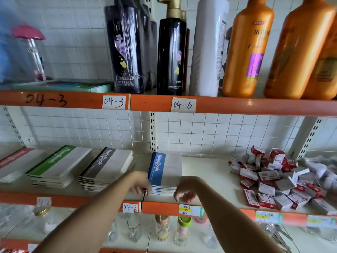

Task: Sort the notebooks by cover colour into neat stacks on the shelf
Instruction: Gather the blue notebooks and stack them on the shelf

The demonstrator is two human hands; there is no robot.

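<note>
The stack of blue-spined paper notebooks (165, 172) sits at the front of the cream metal shelf (206, 172), the left hand (141, 184) gripping its left corner, the right hand (184, 190) curled at its right corner (whether clamped, I cannot tell). Grey (106, 167), green (58, 164) and red stacks (15, 162) lie leftward; white tiled wall (209, 132) behind.

The scene is bright and evenly lit, with soft, faint shadows under the notebook stacks (107, 168). Glare streaks the plastic wrap on the dark bottles (127, 48), and a small highlight sits on the orange shelf edge (249, 103). Wide-angle distortion bows the shelf lines and stretches the corners. The orange bottles (299, 48) at right and the left edge are smeared with blur; the centre is sharper.
</note>
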